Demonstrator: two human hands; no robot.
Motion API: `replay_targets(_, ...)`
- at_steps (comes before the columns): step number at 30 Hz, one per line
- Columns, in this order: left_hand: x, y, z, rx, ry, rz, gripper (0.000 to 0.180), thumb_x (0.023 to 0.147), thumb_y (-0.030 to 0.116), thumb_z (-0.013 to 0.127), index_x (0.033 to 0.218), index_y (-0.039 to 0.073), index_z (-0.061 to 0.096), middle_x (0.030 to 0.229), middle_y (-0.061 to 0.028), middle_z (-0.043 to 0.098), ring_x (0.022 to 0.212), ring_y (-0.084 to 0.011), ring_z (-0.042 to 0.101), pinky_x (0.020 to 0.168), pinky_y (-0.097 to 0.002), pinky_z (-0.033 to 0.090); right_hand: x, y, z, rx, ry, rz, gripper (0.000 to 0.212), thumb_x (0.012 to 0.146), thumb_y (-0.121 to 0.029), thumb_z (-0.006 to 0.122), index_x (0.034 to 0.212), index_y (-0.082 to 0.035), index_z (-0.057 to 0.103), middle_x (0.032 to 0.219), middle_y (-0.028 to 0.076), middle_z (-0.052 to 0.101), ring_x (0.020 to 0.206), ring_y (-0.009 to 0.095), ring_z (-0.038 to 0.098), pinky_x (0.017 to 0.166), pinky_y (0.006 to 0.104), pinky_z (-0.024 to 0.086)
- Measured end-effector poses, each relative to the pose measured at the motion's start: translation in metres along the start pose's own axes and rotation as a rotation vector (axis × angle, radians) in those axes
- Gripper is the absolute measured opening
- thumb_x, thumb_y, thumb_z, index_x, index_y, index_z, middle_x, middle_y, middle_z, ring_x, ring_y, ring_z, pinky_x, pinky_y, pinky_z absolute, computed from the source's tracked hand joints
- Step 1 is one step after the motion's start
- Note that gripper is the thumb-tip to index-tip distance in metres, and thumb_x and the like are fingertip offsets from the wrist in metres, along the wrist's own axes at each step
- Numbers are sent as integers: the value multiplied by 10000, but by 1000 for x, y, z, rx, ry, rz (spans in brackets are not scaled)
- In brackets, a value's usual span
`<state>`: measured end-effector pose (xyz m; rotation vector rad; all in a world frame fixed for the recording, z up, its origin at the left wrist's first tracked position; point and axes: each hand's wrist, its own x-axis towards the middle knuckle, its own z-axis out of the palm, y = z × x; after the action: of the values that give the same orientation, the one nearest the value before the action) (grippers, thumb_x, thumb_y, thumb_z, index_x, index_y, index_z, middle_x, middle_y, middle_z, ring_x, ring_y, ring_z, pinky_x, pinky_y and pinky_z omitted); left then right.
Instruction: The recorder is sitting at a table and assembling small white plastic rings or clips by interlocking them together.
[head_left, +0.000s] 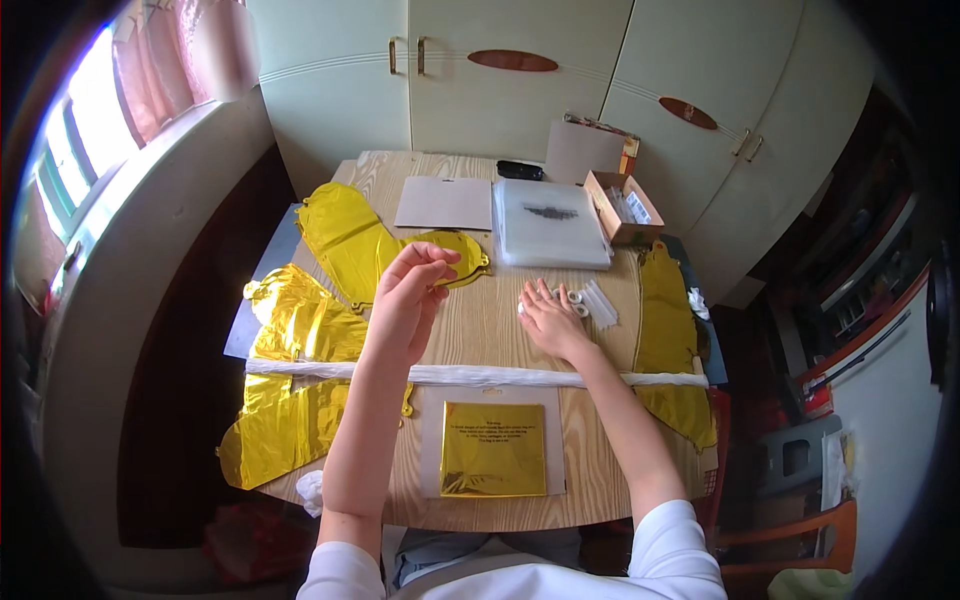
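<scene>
My left hand (pixel 408 300) is raised over the middle of the table, its fingers curled in toward the thumb. Whatever it may pinch is too small or hidden to make out. Palm down, my right hand (pixel 552 327) lies with fingers stretched beside small white rings (pixel 577 300), partly covering them. Clear plastic strips (pixel 600 304) are just to the right of these. Closest to me, a flat, square, folded gold foil piece (pixel 493 470) with dark print rests on a pale card (pixel 431 455). A long white band (pixel 480 376) crosses the table beneath my forearms.
Gold foil sheets (pixel 345 235) spread over the left side, with another foil sheet (pixel 665 305) at the right edge. Farther back are a grey card (pixel 445 203), a stack of clear plastic bags (pixel 550 240), a black tray (pixel 520 170) and an open cardboard box (pixel 632 232).
</scene>
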<state>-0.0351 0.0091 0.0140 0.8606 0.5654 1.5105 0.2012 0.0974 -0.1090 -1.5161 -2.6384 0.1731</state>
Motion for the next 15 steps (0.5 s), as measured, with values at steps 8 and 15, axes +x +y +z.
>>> replay_targets(8,-6,11,0,43,8,80,64,860,74,504,906,103,539,959,-28,595,829,-88,537,709,-217,409,-54,-70,-28,225,179,-382,171,800,-164,598,950,-84,619,962,42,583,961,228,546,880,416,402)
replay_targets(15,-7,5,9,130,-38,51,59,855,81,513,908,95,536,954,-29,587,833,-76,520,711,-205,386,-68,-82,5,196,401,-478,39,742,-92,616,714,-66,607,732,50,571,722,206,589,669,331,494)
